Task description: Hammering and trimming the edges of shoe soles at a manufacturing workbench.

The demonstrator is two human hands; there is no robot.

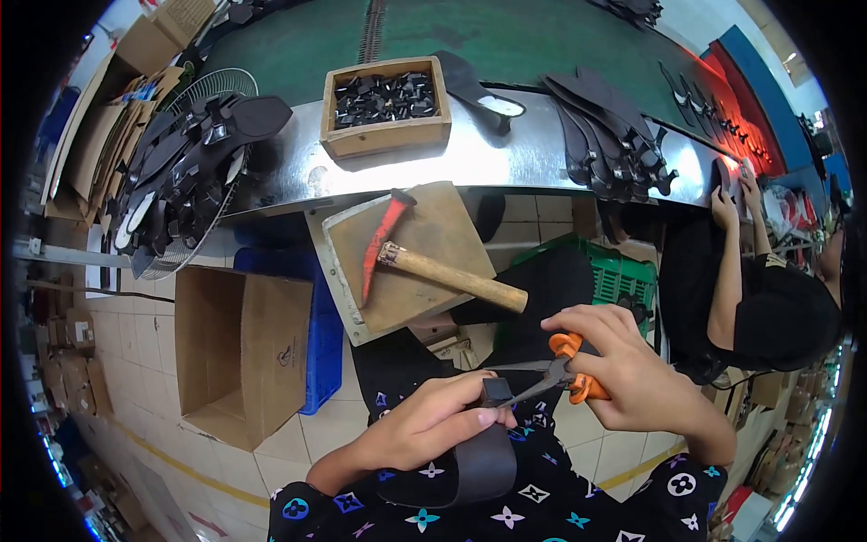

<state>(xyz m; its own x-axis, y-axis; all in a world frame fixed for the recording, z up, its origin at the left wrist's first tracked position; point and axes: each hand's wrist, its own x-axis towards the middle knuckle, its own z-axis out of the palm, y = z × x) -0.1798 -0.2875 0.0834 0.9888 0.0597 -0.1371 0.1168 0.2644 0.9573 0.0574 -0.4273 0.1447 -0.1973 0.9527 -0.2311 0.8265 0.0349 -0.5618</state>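
Observation:
My left hand [433,417] grips a dark curved leather strap piece [479,461] with a small black block at its top end. My right hand [623,370] holds orange-handled scissors [560,375], whose blades point left and meet the black block at my left fingertips. Both hands hover above my lap in patterned dark clothing. Just beyond them lies a red-headed hammer [424,262] with a wooden handle on a wooden board [411,257].
A wooden box of small black parts [386,104] and stacks of dark shoe pieces [605,135] sit on the metal bench [488,158]. An open cardboard box [244,352] stands on the floor at left beside a blue crate. Another person [759,298] works at right.

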